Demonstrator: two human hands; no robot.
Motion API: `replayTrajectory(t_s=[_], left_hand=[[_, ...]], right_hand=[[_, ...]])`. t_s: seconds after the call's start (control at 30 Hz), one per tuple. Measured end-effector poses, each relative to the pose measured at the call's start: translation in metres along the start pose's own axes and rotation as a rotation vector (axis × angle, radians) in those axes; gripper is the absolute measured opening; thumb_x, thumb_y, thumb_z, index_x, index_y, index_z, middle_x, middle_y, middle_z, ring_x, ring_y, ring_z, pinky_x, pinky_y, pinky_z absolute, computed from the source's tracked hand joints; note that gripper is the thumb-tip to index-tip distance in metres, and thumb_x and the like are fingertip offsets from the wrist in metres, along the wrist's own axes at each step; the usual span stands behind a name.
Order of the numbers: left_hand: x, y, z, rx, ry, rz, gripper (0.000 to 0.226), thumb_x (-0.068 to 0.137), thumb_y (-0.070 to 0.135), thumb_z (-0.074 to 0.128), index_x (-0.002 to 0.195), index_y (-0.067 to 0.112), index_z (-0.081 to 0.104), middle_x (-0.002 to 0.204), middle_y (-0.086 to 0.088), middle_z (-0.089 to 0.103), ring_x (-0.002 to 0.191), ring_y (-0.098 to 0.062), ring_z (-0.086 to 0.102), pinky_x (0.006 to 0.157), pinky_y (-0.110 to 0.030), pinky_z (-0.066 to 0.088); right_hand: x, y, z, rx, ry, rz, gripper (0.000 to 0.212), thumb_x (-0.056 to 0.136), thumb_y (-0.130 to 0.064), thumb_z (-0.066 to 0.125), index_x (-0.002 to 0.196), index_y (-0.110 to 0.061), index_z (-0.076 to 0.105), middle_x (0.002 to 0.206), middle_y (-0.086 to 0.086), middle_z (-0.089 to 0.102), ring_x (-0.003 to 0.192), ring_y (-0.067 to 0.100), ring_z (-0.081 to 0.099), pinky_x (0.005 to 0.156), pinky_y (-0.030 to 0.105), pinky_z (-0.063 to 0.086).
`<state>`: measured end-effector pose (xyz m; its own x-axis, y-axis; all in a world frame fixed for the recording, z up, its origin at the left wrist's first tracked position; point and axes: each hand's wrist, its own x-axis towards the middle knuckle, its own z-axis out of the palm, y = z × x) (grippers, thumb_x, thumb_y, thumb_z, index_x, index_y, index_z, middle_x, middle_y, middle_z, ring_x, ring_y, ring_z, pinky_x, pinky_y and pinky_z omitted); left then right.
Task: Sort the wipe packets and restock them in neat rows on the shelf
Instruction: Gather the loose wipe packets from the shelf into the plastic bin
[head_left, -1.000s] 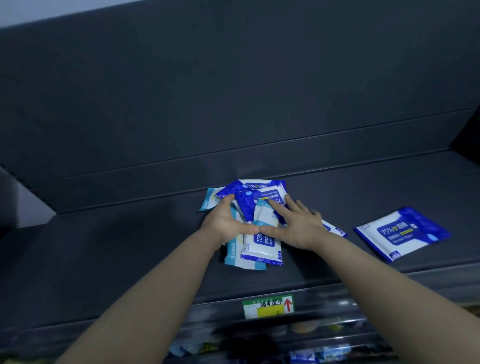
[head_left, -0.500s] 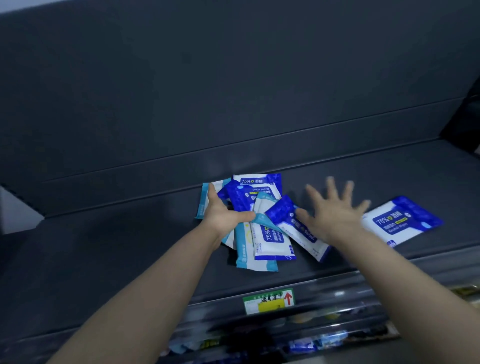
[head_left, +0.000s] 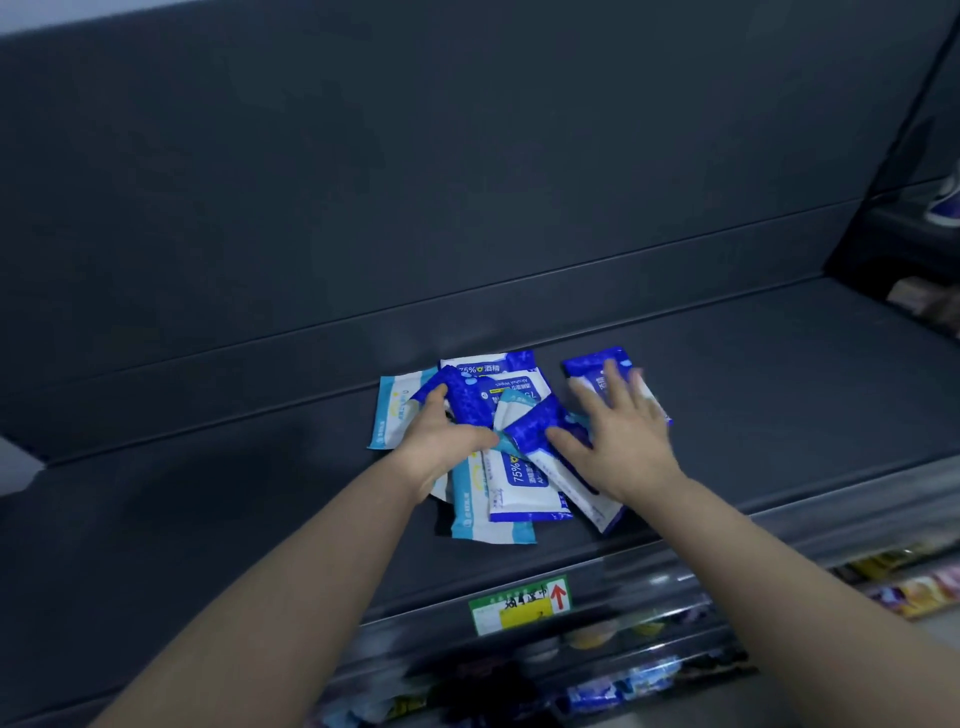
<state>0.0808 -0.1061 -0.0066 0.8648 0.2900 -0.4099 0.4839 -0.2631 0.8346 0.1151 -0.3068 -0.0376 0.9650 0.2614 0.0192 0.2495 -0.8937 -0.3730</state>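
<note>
So we've got a messy pile of wipe packets (head_left: 511, 441) sitting mid-shelf on the dark grey shelf (head_left: 208, 509), dark blue 75% alcohol ones mixed with light blue and white ones, all overlapping at odd angles. Our left hand (head_left: 447, 441) is down on the left part of the heap, fingers (head_left: 434, 400) curled around the edge of a dark blue packet (head_left: 467, 402), thumb pressing toward the middle. Our right hand (head_left: 621, 441) lies flat with fingers spread wide, not gripping anything, palm over one dark blue packet (head_left: 587, 499) and fingertips over another packet (head_left: 597, 366) just beside the pile to the right. A green and yellow price tag (head_left: 519, 605) with a red arrow sits on the shelf's front rail below.
</note>
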Motion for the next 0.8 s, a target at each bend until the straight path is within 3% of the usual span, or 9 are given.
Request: replayTrajectory(t_s=[0.03, 0.1, 0.2, 0.3, 0.4, 0.47, 0.53, 0.63, 0.8], left_hand=[[0.000, -0.001, 0.001, -0.006, 0.004, -0.007, 0.104, 0.074, 0.022, 0.082, 0.153, 0.029, 0.014, 0.116, 0.004, 0.060, 0.097, -0.011, 0.062, 0.083, -0.028, 0.047], [0.001, -0.003, 0.005, -0.001, 0.027, -0.003, 0.112, 0.067, 0.034, 0.087, 0.153, 0.032, 0.015, 0.129, 0.006, 0.057, 0.110, -0.014, 0.060, 0.094, -0.032, 0.049], [-0.001, -0.006, 0.011, 0.056, 0.047, 0.028, 0.128, 0.051, 0.046, 0.091, 0.152, 0.036, 0.012, 0.138, 0.010, 0.050, 0.122, -0.014, 0.053, 0.103, -0.038, 0.046], [0.001, -0.007, 0.013, 0.042, 0.050, 0.039, 0.140, 0.035, 0.050, 0.090, 0.150, 0.042, 0.011, 0.138, 0.010, 0.053, 0.116, -0.013, 0.059, 0.097, -0.041, 0.051], [0.000, -0.003, 0.013, 0.010, 0.020, 0.042, 0.125, 0.055, 0.031, 0.091, 0.150, 0.043, 0.011, 0.129, 0.009, 0.059, 0.103, -0.013, 0.065, 0.091, -0.041, 0.055], [0.001, 0.000, 0.014, -0.002, 0.006, 0.055, 0.115, 0.065, 0.019, 0.088, 0.149, 0.043, 0.014, 0.121, 0.008, 0.061, 0.098, -0.014, 0.067, 0.087, -0.041, 0.057], [0.000, 0.002, 0.016, -0.010, 0.003, 0.083, 0.104, 0.071, 0.009, 0.084, 0.148, 0.041, 0.023, 0.109, 0.010, 0.062, 0.096, -0.015, 0.068, 0.085, -0.042, 0.058], [0.002, 0.001, 0.019, -0.076, 0.004, 0.126, 0.090, 0.076, -0.002, 0.077, 0.145, 0.038, 0.034, 0.114, 0.005, 0.060, 0.098, -0.017, 0.068, 0.084, -0.044, 0.058], [-0.001, -0.002, 0.024, -0.257, 0.033, 0.172, 0.079, 0.081, -0.014, 0.064, 0.142, 0.031, 0.042, 0.120, 0.000, 0.061, 0.097, -0.019, 0.068, 0.079, -0.041, 0.059]], right_hand=[[0.002, 0.003, -0.002, -0.050, -0.043, 0.126, 0.087, 0.082, -0.077, 0.037, 0.152, -0.032, 0.012, 0.160, 0.012, -0.009, 0.146, 0.039, -0.008, 0.116, 0.052, 0.006], [0.006, 0.006, -0.006, 0.010, -0.168, 0.275, 0.108, 0.067, -0.092, 0.031, 0.153, -0.032, 0.003, 0.159, 0.014, -0.012, 0.145, 0.042, -0.011, 0.114, 0.058, 0.002], [0.008, 0.001, -0.009, 0.100, -0.229, 0.107, 0.105, 0.069, -0.086, 0.044, 0.153, -0.031, 0.011, 0.159, 0.004, 0.013, 0.145, 0.027, 0.019, 0.114, 0.046, 0.023], [0.009, -0.004, -0.007, 0.203, -0.228, 0.006, 0.098, 0.077, -0.068, 0.060, 0.153, -0.026, 0.015, 0.148, -0.007, 0.030, 0.132, 0.014, 0.039, 0.102, 0.032, 0.040], [0.011, -0.010, -0.005, 0.279, -0.280, 0.025, 0.095, 0.081, -0.059, 0.063, 0.153, -0.030, 0.010, 0.152, -0.006, 0.016, 0.137, 0.018, 0.029, 0.104, 0.033, 0.035], [0.013, -0.015, -0.005, 0.273, -0.315, 0.024, 0.092, 0.082, -0.058, 0.062, 0.152, -0.040, 0.005, 0.157, -0.008, 0.001, 0.141, 0.024, 0.020, 0.107, 0.036, 0.031], [0.017, -0.019, -0.005, 0.259, -0.361, 0.010, 0.086, 0.083, -0.057, 0.061, 0.149, -0.049, 0.006, 0.159, -0.010, -0.002, 0.143, 0.028, 0.015, 0.110, 0.039, 0.029], [0.025, -0.020, -0.004, 0.390, -0.349, -0.010, 0.080, 0.078, -0.048, 0.069, 0.144, -0.053, 0.023, 0.157, -0.008, 0.014, 0.139, 0.021, 0.028, 0.110, 0.035, 0.035], [0.026, -0.023, -0.001, 0.637, -0.232, -0.054, 0.071, 0.072, -0.026, 0.080, 0.133, -0.045, 0.048, 0.132, -0.012, 0.044, 0.113, 0.006, 0.051, 0.098, 0.031, 0.048]])
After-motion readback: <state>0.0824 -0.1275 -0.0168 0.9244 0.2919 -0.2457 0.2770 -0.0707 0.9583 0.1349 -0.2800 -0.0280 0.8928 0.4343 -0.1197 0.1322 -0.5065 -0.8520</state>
